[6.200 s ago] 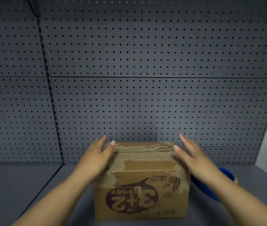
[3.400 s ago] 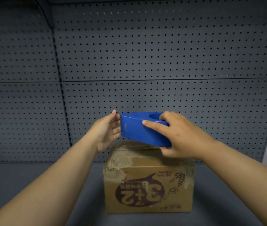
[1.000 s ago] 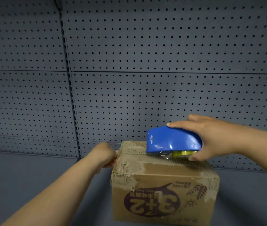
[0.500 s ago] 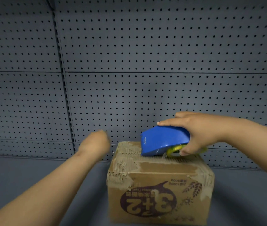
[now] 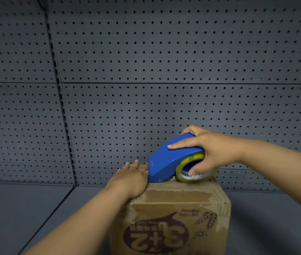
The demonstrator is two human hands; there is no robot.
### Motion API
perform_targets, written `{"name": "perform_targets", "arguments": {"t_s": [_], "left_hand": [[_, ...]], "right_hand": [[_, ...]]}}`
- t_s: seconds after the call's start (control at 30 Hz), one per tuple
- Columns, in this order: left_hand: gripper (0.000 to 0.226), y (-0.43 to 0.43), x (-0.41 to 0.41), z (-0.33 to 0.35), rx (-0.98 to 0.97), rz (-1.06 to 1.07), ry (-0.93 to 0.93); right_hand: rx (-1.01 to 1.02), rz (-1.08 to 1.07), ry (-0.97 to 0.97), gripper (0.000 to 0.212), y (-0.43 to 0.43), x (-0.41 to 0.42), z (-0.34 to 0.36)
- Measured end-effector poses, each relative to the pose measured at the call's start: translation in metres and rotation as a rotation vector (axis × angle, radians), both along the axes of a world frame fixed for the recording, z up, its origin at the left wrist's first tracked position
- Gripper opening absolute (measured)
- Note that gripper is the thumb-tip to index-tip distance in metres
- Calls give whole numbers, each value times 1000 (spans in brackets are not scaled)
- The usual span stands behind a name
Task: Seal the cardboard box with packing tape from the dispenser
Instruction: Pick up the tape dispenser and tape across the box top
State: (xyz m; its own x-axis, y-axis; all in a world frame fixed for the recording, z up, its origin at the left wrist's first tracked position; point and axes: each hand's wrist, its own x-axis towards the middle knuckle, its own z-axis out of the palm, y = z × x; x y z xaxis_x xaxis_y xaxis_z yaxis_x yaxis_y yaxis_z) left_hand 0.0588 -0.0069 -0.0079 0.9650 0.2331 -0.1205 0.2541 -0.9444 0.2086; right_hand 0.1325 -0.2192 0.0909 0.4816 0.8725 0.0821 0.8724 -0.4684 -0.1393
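Blue dispenser (image 5: 170,162) gripped in right hand (image 5: 214,150), nose down on cardboard box (image 5: 173,216) top; left hand (image 5: 130,179) flat, fingers (image 5: 133,165) loosely spread (pinning the start, probably); next, a steady pull rightward.

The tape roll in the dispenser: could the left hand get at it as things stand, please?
Probably not directly: the blue dispenser and the right hand cover the tape roll; the left hand rests beyond the dispenser's nose.

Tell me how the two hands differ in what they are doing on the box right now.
The right hand grips the blue tape dispenser, fingers wrapped over it; the left hand holds nothing. The left hand lies flat on the cardboard box's top left edge; the right hand is raised above it. Both are bare.
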Motion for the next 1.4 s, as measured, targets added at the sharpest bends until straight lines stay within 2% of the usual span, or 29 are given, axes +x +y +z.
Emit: {"name": "perform_targets", "arguments": {"t_s": [0.23,0.63,0.87,1.0,1.17,1.27,1.4], "left_hand": [[51,0,1,-2,-12,12,-4],[50,-7,-3,3,-2,53,16],[50,-9,-3,5,-7,64,39],[50,-10,-4,7,6,70,42],[52,-13,-6,8,-14,117,40],[54,-16,-10,10,88,166,-17],[55,-38,-9,20,437,98,-154]], "right_hand": [[-51,-55,27,87,-19,12,-1],[-76,-24,113,81,-79,42,7],[-12,-117,135,91,-156,63,5],[-77,-99,181,85,-161,69,-9],[-63,-86,174,84,-158,72,-21],[-66,-92,165,83,-158,71,-23],[-77,-112,145,82,-153,67,-21]]}}
